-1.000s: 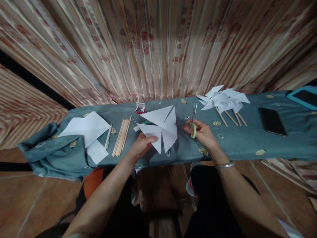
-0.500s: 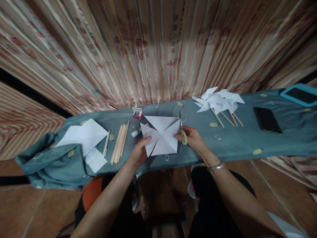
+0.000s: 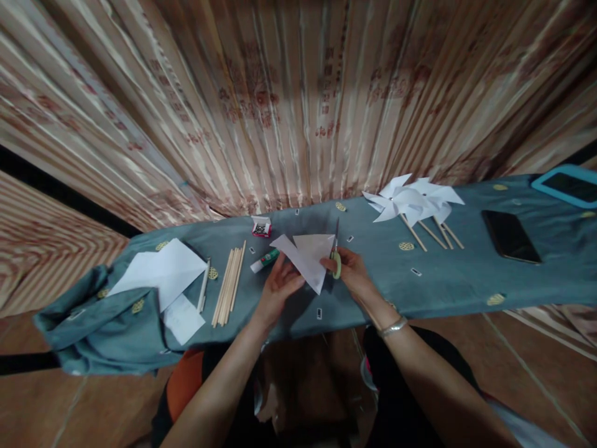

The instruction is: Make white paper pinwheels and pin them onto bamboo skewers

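Note:
A white sheet of paper with cut slits is held tilted over the cloth, one corner flap standing out at its left. My right hand is closed on a pair of scissors with pale green handles, blades pointing away from me. Its thumb and fingers also pinch the paper's right edge. My left hand is at the paper's lower left edge, fingers apart, the thumb close to or touching the sheet; exact contact cannot be made out. Just beyond that hand lies a green and white glue stick.
Left on the blue-green cloth are wooden sticks, a pen and white paper sheets. A small red box of metal pins stands behind. Right are paper pinwheels, a black phone and a blue-framed tablet.
My left hand has let go of the paper's left side and moved slightly down. The sheet has swung from facing me flat to a tilted, narrower shape, still in my right hand with the scissors.

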A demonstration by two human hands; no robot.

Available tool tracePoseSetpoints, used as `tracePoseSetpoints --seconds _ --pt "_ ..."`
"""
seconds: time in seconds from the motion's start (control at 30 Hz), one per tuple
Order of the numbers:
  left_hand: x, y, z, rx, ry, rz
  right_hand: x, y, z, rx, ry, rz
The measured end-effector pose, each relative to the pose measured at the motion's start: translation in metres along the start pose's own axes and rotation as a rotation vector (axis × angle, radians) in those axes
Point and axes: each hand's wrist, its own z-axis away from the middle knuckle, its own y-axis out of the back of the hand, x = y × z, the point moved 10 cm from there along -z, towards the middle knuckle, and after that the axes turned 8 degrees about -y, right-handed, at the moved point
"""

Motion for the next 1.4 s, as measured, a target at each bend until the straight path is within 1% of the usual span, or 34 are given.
tracePoseSetpoints --seconds 0.13,0.23,0.37,0.47,0.53,0.63,0.77,0.87,0.93,1.03,1.2,1.4 --pt "-0.004 0.002 -0.001 0.079 0.019 -0.009 0.002 -0.009 0.0 -0.013 0.005 -0.014" --pt "-0.008 0.005 -0.003 0.121 0.042 0.008 0.001 -0.01 0.0 -0.014 0.026 -0.012" --pt "-0.019 0.011 -0.003 0.14 0.081 -0.011 0.003 -0.01 -0.001 -0.016 0.032 0.015" --pt "-0.021 0.016 -0.004 0.162 0.053 -0.057 0.004 -0.011 0.002 -0.027 0.035 0.048" --pt "-0.016 0.02 -0.007 0.18 0.007 -0.077 0.003 -0.014 0.006 -0.059 0.032 0.078" --pt "0.0 0.029 -0.012 0.229 -0.102 -0.145 0.009 -0.023 0.018 -0.148 -0.038 0.137" --pt "0.023 0.043 -0.018 0.304 -0.219 -0.243 0.031 -0.04 0.042 -0.322 -0.165 0.248" --pt "0.032 0.046 -0.021 0.316 -0.268 -0.247 0.051 -0.053 0.061 -0.447 -0.253 0.262" --pt "0.036 0.047 -0.023 0.32 -0.301 -0.249 0.061 -0.059 0.071 -0.493 -0.304 0.268" --pt "0.037 0.047 -0.024 0.321 -0.342 -0.281 0.066 -0.062 0.077 -0.516 -0.342 0.288" --pt "0.037 0.048 -0.025 0.31 -0.375 -0.324 0.062 -0.062 0.076 -0.505 -0.311 0.269" --pt "0.042 0.05 -0.027 0.33 -0.396 -0.318 0.067 -0.062 0.078 -0.527 -0.312 0.283"
